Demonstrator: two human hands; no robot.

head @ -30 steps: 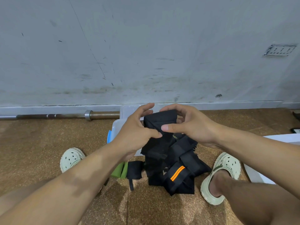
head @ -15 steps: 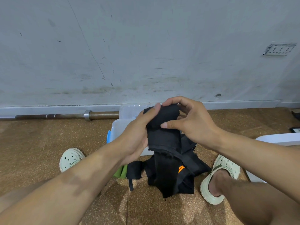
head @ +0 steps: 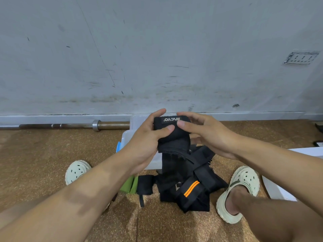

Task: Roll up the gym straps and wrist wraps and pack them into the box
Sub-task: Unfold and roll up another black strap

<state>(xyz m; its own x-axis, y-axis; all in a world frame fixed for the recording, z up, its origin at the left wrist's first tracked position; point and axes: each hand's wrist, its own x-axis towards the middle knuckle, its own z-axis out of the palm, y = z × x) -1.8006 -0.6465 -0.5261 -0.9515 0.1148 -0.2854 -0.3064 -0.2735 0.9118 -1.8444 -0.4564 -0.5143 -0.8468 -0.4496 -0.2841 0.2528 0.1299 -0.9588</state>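
A black wrist wrap with a white logo label is partly rolled and held up in front of me. My left hand grips the roll from the left, thumb across its front. My right hand touches it from the right with thumb and fingertips. Its loose tail hangs down to a pile of black straps on the floor, one with orange stripes. A clear plastic box stands behind my hands, mostly hidden.
A green strap lies left of the pile. My two feet in pale clogs flank it. A barbell lies along the wall at the left. A white lid or board is at the right.
The roll has been turned, so the logo label now faces me. My right hand has loosened from a full grip to fingertips, and the orange-striped strap is uncovered again.
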